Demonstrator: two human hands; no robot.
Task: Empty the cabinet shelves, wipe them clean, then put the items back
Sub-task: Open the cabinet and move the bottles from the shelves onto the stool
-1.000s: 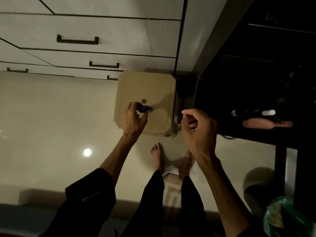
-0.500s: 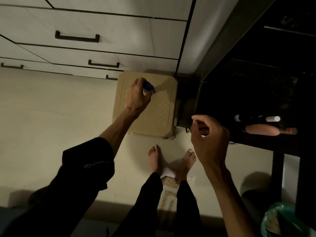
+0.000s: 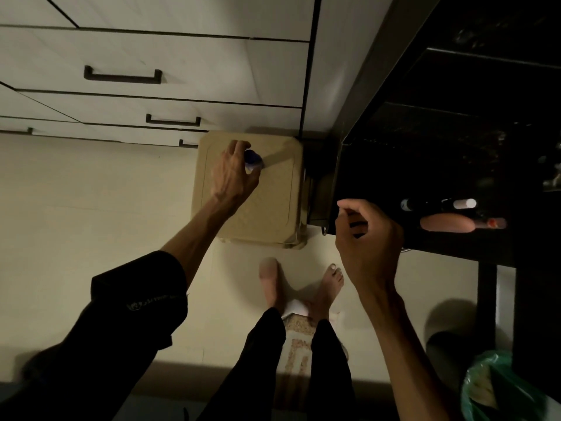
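A person's left hand [image 3: 233, 174] curls its fingers round a small blue-and-white object [image 3: 253, 161], too dim and too covered to identify further, holding it just above the far half of a square beige plastic stool [image 3: 267, 208]. The right hand [image 3: 368, 241] hangs in the air at the front edge of a dark shelf [image 3: 440, 247], fingers bent inward and thumb raised; whether anything sits between them cannot be told in the low light.

The left forearm runs back to a black sleeve [image 3: 121, 314] pushed up near the elbow, while the right forearm is bare. On the dark shelf, right of the right hand, a slim dark tube with a white cap [image 3: 440, 204] lies on its side, and just in front of it lies a pinkish oblong item with a red end [image 3: 455, 223].

The stool stands on a pale tiled floor [image 3: 76, 223], against white drawer fronts with dark bar handles [image 3: 123, 75] and beside the dark cabinet's side. Two bare feet [image 3: 300, 284] stand near the stool, partly on a small patterned mat [image 3: 299, 338]. A green plastic bag [image 3: 498, 387] sits at lower right.
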